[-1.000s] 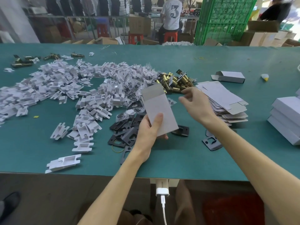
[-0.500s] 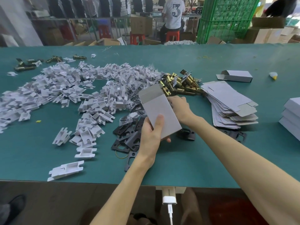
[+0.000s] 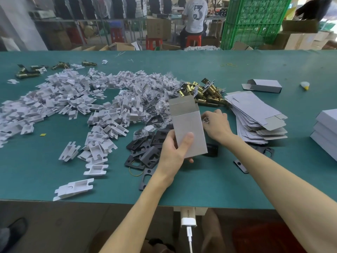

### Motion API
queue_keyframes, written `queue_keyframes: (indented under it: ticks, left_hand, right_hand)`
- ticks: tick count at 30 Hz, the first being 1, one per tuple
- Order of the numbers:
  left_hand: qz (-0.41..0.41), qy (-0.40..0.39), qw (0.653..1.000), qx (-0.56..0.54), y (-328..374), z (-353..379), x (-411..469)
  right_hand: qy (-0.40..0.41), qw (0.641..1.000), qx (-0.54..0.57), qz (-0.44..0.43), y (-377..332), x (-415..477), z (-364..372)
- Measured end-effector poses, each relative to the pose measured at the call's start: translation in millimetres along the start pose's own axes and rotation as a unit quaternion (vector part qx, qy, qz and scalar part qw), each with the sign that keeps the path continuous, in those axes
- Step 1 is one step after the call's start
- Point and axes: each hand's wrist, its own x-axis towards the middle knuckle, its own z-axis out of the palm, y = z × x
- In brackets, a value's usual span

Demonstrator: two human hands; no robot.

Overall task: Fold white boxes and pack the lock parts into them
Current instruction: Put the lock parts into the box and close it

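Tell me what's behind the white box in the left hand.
Black plates show either side of the white box, clear parts bags at its left edge. The right hand, pinching a small bag, sits at its right edge; anything directly behind is covered.

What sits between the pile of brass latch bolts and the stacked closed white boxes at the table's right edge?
Head view: a fanned stack of flat, unfolded white box blanks, then a bare strip of green table.

The box [image 3: 187,128] at centre is matt grey-white cardboard, like the flat blanks [image 3: 255,110] at right. The latches [image 3: 206,95] above it are glossy brass-coloured metal, the plates [image 3: 145,152] below matt black, the bags [image 3: 160,99] crinkled shiny clear plastic, and the table [image 3: 45,161] smooth matt green.
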Motion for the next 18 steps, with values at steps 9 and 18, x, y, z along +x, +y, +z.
queue_keyframes:
  ticks: [9,18]
  left_hand:
    - [0.025,-0.052,0.998,0.018,1.1,-1.5,-2.9]
    - [0.041,-0.085,0.993,0.065,0.4,-0.6,-3.0]
  right_hand:
    - [0.027,0.998,0.042,-0.028,7.1,-18.3,-16.5]
    - [-0.076,0.987,0.037,-0.136,-8.6,-35.0,-21.5]
